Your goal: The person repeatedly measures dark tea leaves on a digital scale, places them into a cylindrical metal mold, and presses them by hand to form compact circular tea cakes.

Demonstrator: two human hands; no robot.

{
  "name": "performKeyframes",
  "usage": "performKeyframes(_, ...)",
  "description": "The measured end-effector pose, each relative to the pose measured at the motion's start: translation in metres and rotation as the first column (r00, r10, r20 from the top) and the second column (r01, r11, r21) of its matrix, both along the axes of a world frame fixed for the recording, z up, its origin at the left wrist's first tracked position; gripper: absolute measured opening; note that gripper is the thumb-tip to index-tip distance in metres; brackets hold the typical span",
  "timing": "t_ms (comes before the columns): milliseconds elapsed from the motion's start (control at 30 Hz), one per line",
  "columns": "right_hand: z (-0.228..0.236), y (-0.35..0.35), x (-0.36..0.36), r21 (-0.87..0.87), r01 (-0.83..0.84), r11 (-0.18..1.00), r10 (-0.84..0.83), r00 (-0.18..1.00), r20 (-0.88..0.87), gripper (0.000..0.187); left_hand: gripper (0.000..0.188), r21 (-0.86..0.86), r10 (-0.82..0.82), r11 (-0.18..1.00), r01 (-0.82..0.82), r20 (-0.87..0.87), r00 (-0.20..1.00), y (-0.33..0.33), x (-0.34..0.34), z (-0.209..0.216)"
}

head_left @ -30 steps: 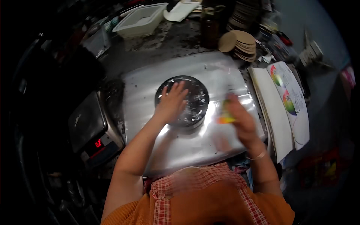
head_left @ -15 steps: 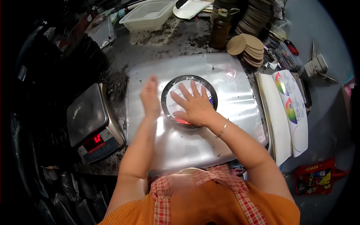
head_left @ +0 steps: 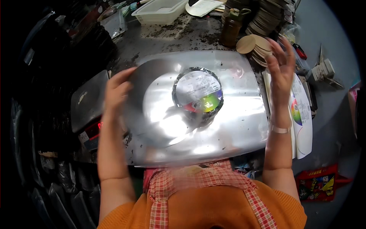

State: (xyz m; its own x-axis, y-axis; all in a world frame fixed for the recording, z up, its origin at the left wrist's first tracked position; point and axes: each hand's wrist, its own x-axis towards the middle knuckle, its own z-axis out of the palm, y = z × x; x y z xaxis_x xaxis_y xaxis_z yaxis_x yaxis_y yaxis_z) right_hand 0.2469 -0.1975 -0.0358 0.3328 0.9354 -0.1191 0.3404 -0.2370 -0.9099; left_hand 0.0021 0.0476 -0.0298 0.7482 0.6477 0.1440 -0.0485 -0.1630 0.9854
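On the shiny plastic-covered work mat (head_left: 238, 129) lies a round bundle wrapped in crinkled black film (head_left: 198, 119). A round label (head_left: 196, 86), white with rainbow colours along its lower edge, lies on top of it. My left hand (head_left: 117, 91) is closed at the left edge of a large grey-black ring (head_left: 135, 105), badly smeared by motion. The ring is left of the bundle, and its open middle shows the bright mat. My right hand (head_left: 281, 72) is raised over the right side with its fingers apart, touching nothing I can see. A bracelet circles that wrist.
A scale (head_left: 89, 99) with a red display stands at the left. White label sheets (head_left: 303, 133) lie at the right, below tan cardboard discs (head_left: 246, 44). A brown bottle (head_left: 231, 30), stacked discs (head_left: 267, 17) and a white tub (head_left: 160, 13) line the back.
My right hand has lifted off the label and moved right. My left hand has moved left and now grips the dark ring, which has come away from around the label.
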Motion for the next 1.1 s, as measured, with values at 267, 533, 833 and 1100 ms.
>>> performKeyframes(267, -0.106, -0.01, 0.022, 0.223, 0.425, 0.877, -0.175, 0.716, -0.676, 0.065, 0.023, 0.851, 0.282, 0.514, -0.108, -0.048, 0.958, -0.032, -0.015, -0.057)
performKeyframes(533, -0.056, 0.034, -0.109, 0.231, -0.469, 0.852, 0.297, 0.798, 0.524, 0.083, 0.042, 0.868, -0.349, 0.076, 0.492, -0.439, 0.828, -0.227, -0.012, -0.205)
performKeyframes(833, -0.029, -0.074, -0.1, 0.659, 0.004, 0.752, -0.057, 0.997, 0.058, 0.041, 0.031, 0.731, -0.257, 0.361, 0.579, -0.519, 0.815, -0.217, 0.002, -0.174)
performKeyframes(1100, 0.008, -0.082, -0.087, 0.083, -0.547, 0.833, 0.366, 0.657, 0.658, 0.028, 0.022, 0.332, -0.258, 0.902, 0.274, -0.094, 0.962, -0.1, 0.031, 0.004)
